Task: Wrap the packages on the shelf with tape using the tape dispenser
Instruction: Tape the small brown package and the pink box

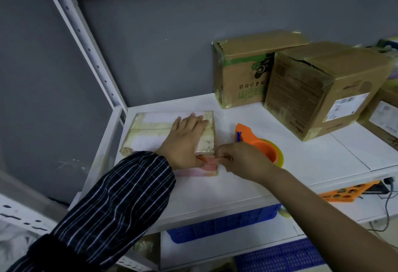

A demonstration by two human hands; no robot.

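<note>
A flat white package (155, 130) banded with yellowish tape lies at the left end of the white shelf (237, 185). My left hand (186, 140) rests flat on its right part, fingers straight. My right hand (241, 159) pinches a strip of tape (210, 163) at the package's near right corner. The orange tape dispenser (257, 145) with its yellowish roll sits on the shelf just right of the package, behind my right hand; no hand holds it.
Two taped cardboard boxes (239, 71) (323, 90) stand at the back right, a third box (383, 121) at the far right edge. A white upright post (86, 41) bounds the left. Blue crates (226, 222) and an orange tray (346, 192) lie below.
</note>
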